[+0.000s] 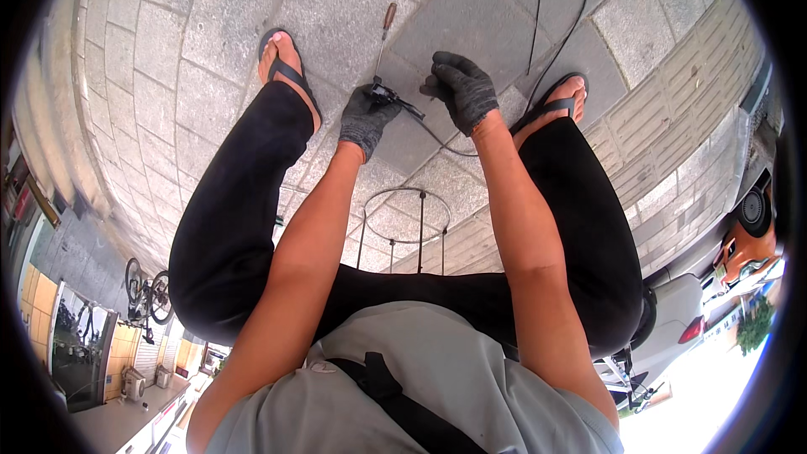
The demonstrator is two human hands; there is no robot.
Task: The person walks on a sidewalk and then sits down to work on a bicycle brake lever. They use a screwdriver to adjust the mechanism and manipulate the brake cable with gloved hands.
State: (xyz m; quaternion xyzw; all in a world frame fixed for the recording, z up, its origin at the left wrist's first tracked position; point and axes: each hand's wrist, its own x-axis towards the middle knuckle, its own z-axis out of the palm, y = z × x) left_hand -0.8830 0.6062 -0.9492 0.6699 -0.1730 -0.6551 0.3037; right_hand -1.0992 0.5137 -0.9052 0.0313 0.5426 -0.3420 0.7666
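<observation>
My gloved left hand (368, 118) grips a black lever assembly (385, 94), with a thin black cable (445, 145) trailing from its right side and curving up past my right foot. Just above that hand a screwdriver (387, 21) with a brown handle points up and away; whether my fingers touch its shaft I cannot tell. My gloved right hand (461, 88) hovers right of the lever, fingers loosely bent and apart, with nothing visible in them. A thin black rod (535, 25) lies on the paving beyond it.
My sandaled feet (284, 63) flank the work on grey paving. A round metal stool frame (420, 219) is below my arms. Steps (59, 160) and bicycles (147, 294) are at left; an orange vehicle (740, 252) and a white one (677, 319) are at right.
</observation>
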